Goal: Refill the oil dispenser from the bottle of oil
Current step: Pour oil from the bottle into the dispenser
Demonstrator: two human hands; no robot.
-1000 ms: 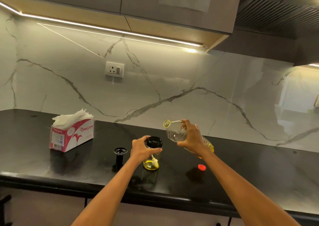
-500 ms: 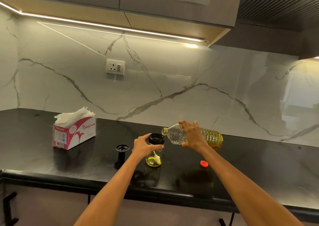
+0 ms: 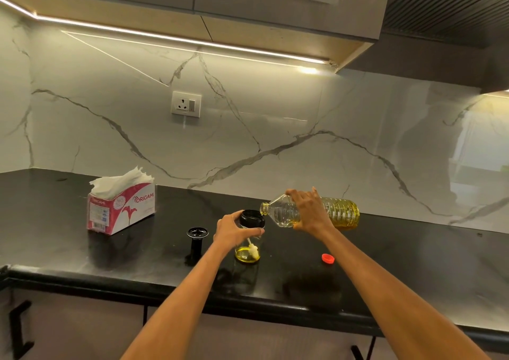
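Note:
A clear glass oil dispenser (image 3: 248,251) with a black rim stands open on the black counter (image 3: 413,263). A little yellow oil and a white brush tip lie at its bottom. My left hand (image 3: 232,231) grips it around the upper part. My right hand (image 3: 309,212) holds a clear plastic bottle of oil (image 3: 343,212) tipped almost level, its open mouth just right of and above the dispenser's rim. Yellow oil fills the bottle's lower half. No stream of oil can be made out.
The dispenser's black lid (image 3: 197,240) stands to the left of the jar. The bottle's red cap (image 3: 327,258) lies on the counter to the right. A red and white tissue box (image 3: 121,208) sits at the far left. A marble wall backs the counter.
My right hand has tilted the bottle from mouth-up to nearly level and brought its mouth down to the dispenser's rim. My left hand has stayed on the dispenser.

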